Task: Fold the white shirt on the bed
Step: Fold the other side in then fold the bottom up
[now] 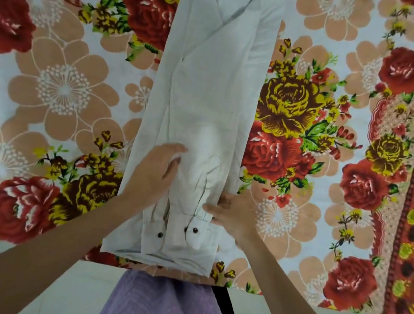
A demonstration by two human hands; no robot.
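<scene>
The white shirt [213,95] is lying on the bed [65,91] as a long narrow strip. It is running from the near edge toward the far side, with its near end slightly overhanging that edge. Two cuffs [190,232] with dark buttons [195,229] are sitting on top at the near end. The left hand [156,172] is gripping the strip's left edge, fabric bunching between thumb and fingers. The right hand [236,216] is holding the right edge beside the cuffs — thumb on top, fingers tucked under the cloth.
</scene>
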